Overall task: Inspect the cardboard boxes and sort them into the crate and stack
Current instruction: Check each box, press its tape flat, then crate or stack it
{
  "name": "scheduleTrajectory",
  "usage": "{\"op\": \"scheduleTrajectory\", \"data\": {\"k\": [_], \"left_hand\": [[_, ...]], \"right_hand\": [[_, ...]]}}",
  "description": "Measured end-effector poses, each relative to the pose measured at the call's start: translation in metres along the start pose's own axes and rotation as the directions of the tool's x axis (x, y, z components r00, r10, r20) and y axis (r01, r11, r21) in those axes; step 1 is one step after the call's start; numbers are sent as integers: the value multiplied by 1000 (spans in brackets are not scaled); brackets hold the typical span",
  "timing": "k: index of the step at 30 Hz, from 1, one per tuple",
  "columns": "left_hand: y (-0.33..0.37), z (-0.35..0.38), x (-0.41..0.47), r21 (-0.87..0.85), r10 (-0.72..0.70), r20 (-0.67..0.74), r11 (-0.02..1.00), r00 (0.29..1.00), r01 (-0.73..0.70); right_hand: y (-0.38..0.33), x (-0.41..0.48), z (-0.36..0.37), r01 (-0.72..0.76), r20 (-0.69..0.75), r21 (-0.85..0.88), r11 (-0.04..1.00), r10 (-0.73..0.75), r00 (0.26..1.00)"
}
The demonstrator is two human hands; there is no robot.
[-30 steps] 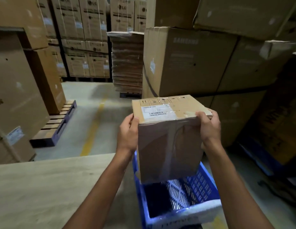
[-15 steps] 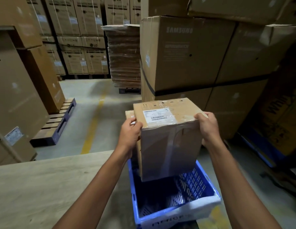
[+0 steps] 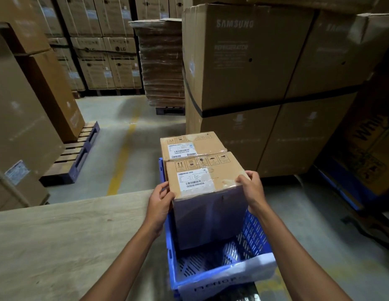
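Two cardboard boxes logged in blue crate [image 3: 255,232]. Item 1: near box [image 3: 202,177], upright, label up, gripped betw. our left hand [image 3: 159,199] and right hand [image 3: 253,190]; fingers of both curled tight on its top near corners. Lower part sat below crate rim; whether base touched crate floor, we couldn't tell. Item 2: far box [image 3: 189,144], just beyond our fingertips, touching item 1. Table [image 3: 58,235] lay left of left fingers. Step, we judged: placing in crate, approx. done. Next move req'd: seat box flush, slip fingers out clear of crate walls.
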State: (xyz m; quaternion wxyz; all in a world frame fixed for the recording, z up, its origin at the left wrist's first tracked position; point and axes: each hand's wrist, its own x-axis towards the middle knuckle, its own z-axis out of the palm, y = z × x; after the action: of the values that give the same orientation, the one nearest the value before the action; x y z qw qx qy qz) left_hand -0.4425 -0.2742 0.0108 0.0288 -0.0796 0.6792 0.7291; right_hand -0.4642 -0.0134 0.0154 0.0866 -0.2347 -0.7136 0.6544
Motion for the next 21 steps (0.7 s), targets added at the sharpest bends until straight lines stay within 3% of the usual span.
{"op": "scheduleTrajectory", "data": {"k": [10, 13, 15, 17, 19, 21], "left_hand": [[-15, -7, 1, 27, 87, -11, 996, 996, -86], [-13, -5, 1, 130, 170, 2, 977, 985, -169], [-11, -2, 1, 409, 344, 1, 857, 939, -314], [-10, 5, 4, 649, 518, 102, 612, 849, -451], [-9, 15, 6, 777, 526, 268, 377, 807, -504], [-6, 23, 6, 872, 389, 358, 186, 849, -453]], "right_hand": [[13, -3, -1, 75, 36, -26, 997, -74, 997], [13, -3, 4, 167, 20, -219, 961, -167, 986], [13, -6, 12, 337, 35, -509, 792, -372, 928], [14, -17, 25, 434, 132, -709, 555, -501, 856], [19, -25, 36, 440, 205, -811, 385, -518, 831], [20, -28, 38, 424, 225, -849, 317, -510, 831]]}}
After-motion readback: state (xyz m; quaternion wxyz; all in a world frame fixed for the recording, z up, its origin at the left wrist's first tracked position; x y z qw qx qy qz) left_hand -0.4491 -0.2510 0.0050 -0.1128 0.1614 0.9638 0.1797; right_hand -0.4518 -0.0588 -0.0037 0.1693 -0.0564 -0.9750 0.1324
